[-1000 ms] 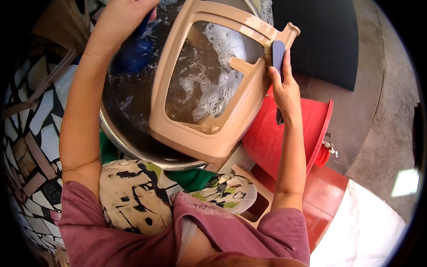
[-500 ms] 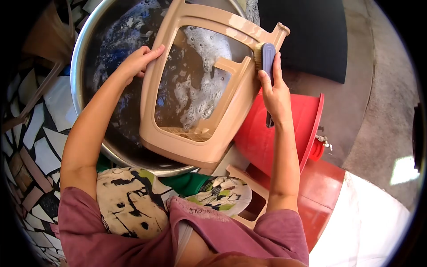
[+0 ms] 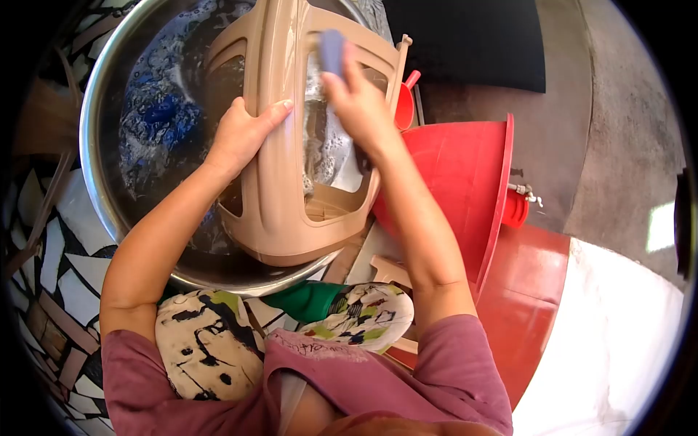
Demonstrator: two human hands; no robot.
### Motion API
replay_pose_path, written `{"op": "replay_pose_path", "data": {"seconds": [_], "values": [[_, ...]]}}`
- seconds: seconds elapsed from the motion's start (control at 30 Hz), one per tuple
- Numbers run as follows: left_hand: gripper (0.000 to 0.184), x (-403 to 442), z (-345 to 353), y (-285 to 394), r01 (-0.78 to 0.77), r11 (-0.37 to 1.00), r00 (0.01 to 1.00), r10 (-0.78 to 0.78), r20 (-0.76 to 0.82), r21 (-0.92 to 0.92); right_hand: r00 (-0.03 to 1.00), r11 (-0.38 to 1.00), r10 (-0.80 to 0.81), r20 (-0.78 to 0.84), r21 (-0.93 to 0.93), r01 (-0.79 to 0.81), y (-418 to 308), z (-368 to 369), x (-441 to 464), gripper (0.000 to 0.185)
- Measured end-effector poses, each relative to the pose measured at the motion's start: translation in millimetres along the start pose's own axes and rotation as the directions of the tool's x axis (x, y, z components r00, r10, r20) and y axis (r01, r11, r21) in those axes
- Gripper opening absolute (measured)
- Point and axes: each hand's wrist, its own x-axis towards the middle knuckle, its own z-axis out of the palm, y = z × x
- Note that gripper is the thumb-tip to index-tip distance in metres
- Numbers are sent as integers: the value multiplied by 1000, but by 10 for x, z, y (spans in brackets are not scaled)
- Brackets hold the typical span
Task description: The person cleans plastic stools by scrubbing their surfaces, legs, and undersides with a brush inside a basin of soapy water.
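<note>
A beige plastic frame [image 3: 276, 174] with large window-like openings stands tilted in a wide metal basin [image 3: 102, 196] of soapy water. My left hand [image 3: 247, 134] is closed around the frame's upright, thumb on the near face. In my right hand [image 3: 360, 105] is a scrubbing brush [image 3: 332, 52] with a grey-blue back, held against or just over the frame's upper part. Motion smears the brush, and its bristles are hidden. White suds show through the frame's opening, and something blue [image 3: 161, 109] lies in the water to its left.
A big red tub [image 3: 451, 182] lies on its side at the right, near a small tap [image 3: 525, 190]. Behind it are a red dipper [image 3: 406, 102] and a dark panel [image 3: 472, 43]. Another beige plastic piece [image 3: 389, 270] sits by my knee. Broken-tile paving [image 3: 73, 254] covers the left.
The frame has turned, so its corner upright now faces me and a second side shows. My left hand moved right onto that upright. My right hand carried the brush left and up across the frame.
</note>
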Motion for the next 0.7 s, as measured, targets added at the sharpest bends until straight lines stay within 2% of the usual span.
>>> {"op": "replay_pose_path", "data": {"seconds": [0.03,0.07,0.13,0.17,0.23,0.3,0.33,0.37,0.4,0.43,0.5,0.57,0.6,0.63,0.7], "values": [[71,6,28,-23,-4,998,999,6,-31,61,997,998,-53,52,33,51,-374,-22,-96,67],[70,-40,26,24,23,992,996,-11,-92,128,998,999,-41,45,34,39,-298,-35,-49,67],[69,-38,-40,-19,25,992,997,-16,-77,125,997,987,46,67,154,-56,-76,-63,137,65],[68,-35,-94,-14,27,995,994,-16,-107,99,998,990,54,-18,128,-52,278,-70,163,65],[68,-73,-80,32,23,998,995,-17,-98,62,977,955,190,-96,250,-161,935,-143,123,66],[68,-95,45,131,-39,999,998,38,-43,1,977,956,174,-122,257,-139,854,-126,123,65],[67,-48,93,107,-43,998,998,45,-47,47,976,961,162,-147,248,-122,763,-89,91,65],[67,-3,110,89,-40,998,998,42,-36,53,996,949,79,-45,308,-61,161,-183,-41,67],[67,41,98,49,-19,997,998,23,-52,79,1000,995,24,1,96,-24,-271,-131,-57,67],[67,49,75,13,4,994,997,4,-72,106,995,996,-88,43,34,86,-478,-54,-59,67],[70,34,-1,30,-23,990,997,33,-66,138,996,995,-82,35,58,80,-393,-43,-6,66],[76,-30,-80,-3,-36,985,995,50,-82,170,996,980,87,-13,182,-84,20,1,173,65],[80,65,-88,-101,-55,973,995,71,-67,222,992,964,41,-121,265,-8,191,60,206,64],[76,-58,-59,159,-20,976,999,13,37,218,987,987,43,-153,158,-18,83,-15,175,66],[62,4,-58,42,63,989,990,-45,130,-136,995,982,-93,22,167,88,-223,-234,-9,82]]}}
